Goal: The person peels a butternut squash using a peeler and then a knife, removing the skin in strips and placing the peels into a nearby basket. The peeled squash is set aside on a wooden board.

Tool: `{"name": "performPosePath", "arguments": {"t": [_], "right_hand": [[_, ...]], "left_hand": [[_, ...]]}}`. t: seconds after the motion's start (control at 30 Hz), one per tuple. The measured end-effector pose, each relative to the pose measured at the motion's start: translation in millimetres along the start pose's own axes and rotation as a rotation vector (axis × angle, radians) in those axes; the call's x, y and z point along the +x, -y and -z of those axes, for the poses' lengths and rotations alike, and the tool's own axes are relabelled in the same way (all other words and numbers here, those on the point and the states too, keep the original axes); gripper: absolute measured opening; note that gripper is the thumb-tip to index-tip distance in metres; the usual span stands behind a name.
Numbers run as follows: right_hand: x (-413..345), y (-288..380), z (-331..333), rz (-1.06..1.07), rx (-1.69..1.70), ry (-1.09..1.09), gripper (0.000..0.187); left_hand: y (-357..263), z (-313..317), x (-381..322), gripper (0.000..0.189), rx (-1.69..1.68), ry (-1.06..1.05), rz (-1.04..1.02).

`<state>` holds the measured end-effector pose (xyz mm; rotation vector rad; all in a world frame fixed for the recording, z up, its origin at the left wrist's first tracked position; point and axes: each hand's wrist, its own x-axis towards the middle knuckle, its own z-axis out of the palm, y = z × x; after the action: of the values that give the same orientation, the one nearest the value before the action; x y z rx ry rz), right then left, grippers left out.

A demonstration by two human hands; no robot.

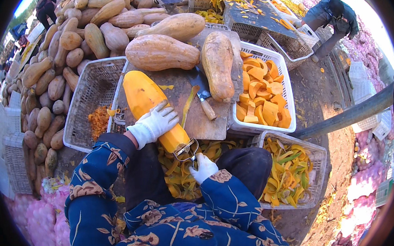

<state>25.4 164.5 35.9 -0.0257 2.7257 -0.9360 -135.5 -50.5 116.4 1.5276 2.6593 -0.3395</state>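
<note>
A peeled orange pumpkin (144, 94) lies slanting across the near part of the wooden board (206, 126), its lower end over my lap. My left hand (157, 122), in a white glove, presses down on its upper side with the fingers spread. In my gloved right hand (204, 168) is the handle of a metal peeler (186, 149), whose blade rests against the pumpkin's near end. A cleaver with a wooden handle (208, 109) lies on the board beside a strip of peel (189, 105). Three unpeeled pumpkins (162, 52) rest along the board's far side.
A white crate of cut pumpkin pieces (260, 89) stands right of the board, with a crate of peelings (286, 171) nearer me. At left is a crate (96, 81) holding orange pulp (99, 122). Unpeeled pumpkins (53, 87) are heaped behind it. Another person (332, 19) bends over at far right.
</note>
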Motion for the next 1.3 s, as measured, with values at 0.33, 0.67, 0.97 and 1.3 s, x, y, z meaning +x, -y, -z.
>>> {"name": "performPosePath", "arguments": {"t": [0.33,0.67,0.97,1.3], "right_hand": [[-24,-13,-24,-0.056,-0.12,0.007,0.033],[11,6,12,0.003,0.045,0.051,0.026],[-8,-12,-12,-0.034,0.027,0.009,0.022],[-32,-21,-7,-0.061,0.017,-0.044,0.036]], "left_hand": [[11,6,17,0.088,-0.036,0.084,-0.074],[9,26,35,0.068,0.004,0.143,-0.104],[13,29,45,0.064,-0.051,0.183,-0.111],[33,3,37,0.09,-0.047,0.066,0.032]]}}
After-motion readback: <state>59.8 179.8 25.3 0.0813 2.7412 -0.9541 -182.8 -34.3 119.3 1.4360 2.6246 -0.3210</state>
